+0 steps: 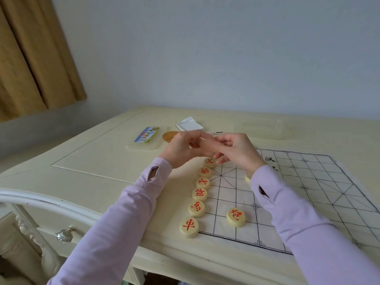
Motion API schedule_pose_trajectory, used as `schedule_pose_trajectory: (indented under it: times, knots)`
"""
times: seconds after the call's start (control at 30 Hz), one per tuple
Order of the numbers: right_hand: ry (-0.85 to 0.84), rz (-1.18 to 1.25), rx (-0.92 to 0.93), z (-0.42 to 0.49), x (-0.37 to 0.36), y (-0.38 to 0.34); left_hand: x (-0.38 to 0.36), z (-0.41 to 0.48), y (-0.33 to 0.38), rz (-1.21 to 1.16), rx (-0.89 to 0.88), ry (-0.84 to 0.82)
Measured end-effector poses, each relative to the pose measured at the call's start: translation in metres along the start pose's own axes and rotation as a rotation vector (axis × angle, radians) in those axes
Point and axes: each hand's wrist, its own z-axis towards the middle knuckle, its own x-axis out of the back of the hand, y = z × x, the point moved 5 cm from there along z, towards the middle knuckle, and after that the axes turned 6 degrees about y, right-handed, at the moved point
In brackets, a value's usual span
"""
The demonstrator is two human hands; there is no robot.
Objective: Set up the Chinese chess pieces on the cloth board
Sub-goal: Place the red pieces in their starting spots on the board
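Observation:
The white cloth board point(312, 194) lies on the cream table, its grid drawn in black. Several round wooden pieces with red characters stand in a row along its left edge, from the nearest point(189, 227) to the farthest point(209, 162). One more red piece point(236, 217) sits two lines in. Another piece point(248, 179) peeks out from behind my right sleeve. My left hand point(183, 148) and my right hand point(238, 151) meet just above the far end of the row. The left fingers curl round a pale, blurred piece, and the right fingertips touch it.
A flat plastic lid with a colourful label point(147, 135) lies beyond the hands, with a brown object point(169, 135), a spiral notebook point(188, 124) and a pen point(216, 132). A clear plastic box point(265, 128) stands at the back. The table's front edge and a drawer knob point(64, 234) are near left.

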Motion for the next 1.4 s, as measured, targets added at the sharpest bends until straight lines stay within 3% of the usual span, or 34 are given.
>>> schedule_pose_trajectory:
  times: [0.2,0.33,0.67,0.87,1.17,1.4]
  knots:
    - [0.063,0.109,-0.078,-0.005,0.013,-0.003,-0.006,0.003,0.009,0.010,0.008,-0.043]
    - [0.046,0.120,-0.111,-0.012,0.028,-0.003,0.003,0.001,0.007,-0.095,0.044,0.032]
    - [-0.269,-0.072,-0.326,-0.051,0.053,0.015,0.015,-0.005,-0.021,0.152,0.048,0.288]
    - [-0.366,-0.146,-0.405,-0.072,0.057,0.024,0.016,-0.009,-0.020,0.302,-0.002,0.306]
    - [-0.376,-0.222,-0.409,-0.078,0.063,0.028,0.019,-0.015,-0.018,0.387,0.035,0.353]
    - [-0.242,-0.391,-0.275,-0.072,0.068,0.016,0.026,-0.014,-0.019,0.415,0.067,0.437]
